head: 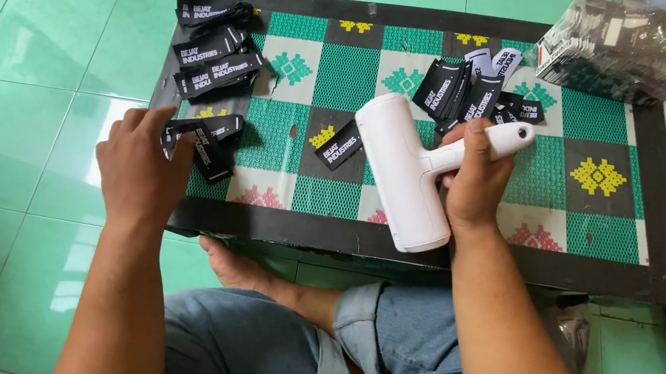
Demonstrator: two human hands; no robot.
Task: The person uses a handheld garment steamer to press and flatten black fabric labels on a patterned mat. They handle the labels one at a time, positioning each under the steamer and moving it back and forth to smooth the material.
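The left hand (139,171) rests at the left edge of the low black board with a green patterned woven mat on top (598,133). Its fingers are bent and closed on a small black folded cloth label with white print (201,134), pinching it near the near-left corner of the mat. We see only the back of this hand, so the fingertips and the part of the label under them are hidden. Behind it, at the far-left corner, lies a messy pile of the same black labels (215,52). One single black label (342,143) lies flat near the middle of the mat, just beside the tool. The right hand (476,180) is shut tight around the handle of a white plastic hand tool with a thick round barrel (400,171). The tool is held just above the middle of the mat. Its barrel runs long from far-left to near-right, with one end toward the person's knees and the other toward the far side. Its handle sticks out to the right and a bit away, ending in a small grey tip. The fingers cover the middle of the handle. Behind the hand is another heap of black labels (469,88), partly hidden by the tool. At the far-right corner sits a clear plastic bag full of black labels (623,42), cut off by the top edge.
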